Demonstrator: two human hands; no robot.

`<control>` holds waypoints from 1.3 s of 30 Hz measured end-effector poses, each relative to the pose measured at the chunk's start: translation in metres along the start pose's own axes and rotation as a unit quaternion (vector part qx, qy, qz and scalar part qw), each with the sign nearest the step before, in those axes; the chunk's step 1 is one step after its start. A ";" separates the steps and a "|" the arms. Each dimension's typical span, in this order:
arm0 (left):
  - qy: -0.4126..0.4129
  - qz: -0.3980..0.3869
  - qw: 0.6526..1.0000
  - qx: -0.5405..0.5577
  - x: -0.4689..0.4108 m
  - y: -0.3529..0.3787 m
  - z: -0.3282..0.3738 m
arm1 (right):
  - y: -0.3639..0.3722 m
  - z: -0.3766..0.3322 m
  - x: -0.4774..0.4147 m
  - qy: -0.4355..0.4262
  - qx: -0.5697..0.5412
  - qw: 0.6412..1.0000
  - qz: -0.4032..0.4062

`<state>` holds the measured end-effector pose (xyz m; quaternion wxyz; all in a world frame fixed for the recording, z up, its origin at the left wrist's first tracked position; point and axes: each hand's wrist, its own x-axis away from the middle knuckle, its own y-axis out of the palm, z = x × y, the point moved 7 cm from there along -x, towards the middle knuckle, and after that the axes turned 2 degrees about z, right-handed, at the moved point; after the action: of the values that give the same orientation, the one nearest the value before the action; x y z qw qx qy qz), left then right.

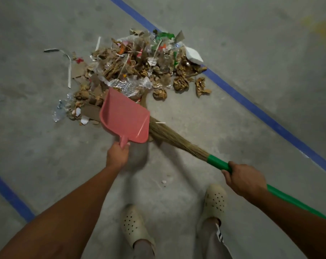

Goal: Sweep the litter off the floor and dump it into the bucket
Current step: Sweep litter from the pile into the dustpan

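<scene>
Bare forearms reach down over two cream clogs [134,225]. Beyond them the litter pile [139,62], made up of crumpled brown paper, clear film and card scraps, lies heaped on the concrete floor [46,146] against a blue tape line [251,107]. A few paper balls [181,84] and a white strip [69,71] lie just beside it, and one small scrap [164,182] sits near the feet. No bucket shows.

The pink dustpan [125,116] has its mouth at the heap's near side, and the broom [177,139] runs its straw bristles beneath it. With both on the same side, a stroke would likely push litter away from the pan. The heap also looks too big for one load, so an overfilled pan may spill on the carry.

The left hand [117,156] is curled tight round the dustpan's stub handle. The right hand [244,180] is wrapped round the broom's green handle.
</scene>
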<state>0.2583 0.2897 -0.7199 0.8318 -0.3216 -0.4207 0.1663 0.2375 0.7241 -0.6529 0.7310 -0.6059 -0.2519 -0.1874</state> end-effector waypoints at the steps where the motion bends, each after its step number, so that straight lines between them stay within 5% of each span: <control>1: -0.008 -0.001 1.000 -0.015 -0.003 0.010 0.000 | 0.004 0.008 -0.008 0.008 -0.012 1.000 0.001; 9: -0.100 0.026 0.994 -0.035 0.015 0.096 -0.026 | 0.049 0.033 -0.040 0.048 -0.132 0.990 -0.014; 14: -0.077 0.036 0.996 -0.011 0.031 0.123 -0.020 | 0.071 0.044 -0.034 0.082 -0.195 0.977 -0.021; 23: -0.039 0.096 0.994 0.019 0.048 0.114 -0.005 | 0.079 0.044 -0.028 0.117 -0.220 0.968 -0.027; 33: -0.084 0.048 0.994 -0.047 0.034 0.114 -0.016 | 0.088 0.041 -0.019 0.162 -0.266 0.950 0.010; 39: -0.023 0.075 0.997 0.007 0.048 0.089 0.000 | 0.067 0.037 -0.004 0.147 -0.238 0.959 0.033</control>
<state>0.2859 0.3813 -0.7512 0.8096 -0.3425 -0.4130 0.2380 0.2681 0.7729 -0.7025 0.6004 -0.7362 -0.0695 -0.3045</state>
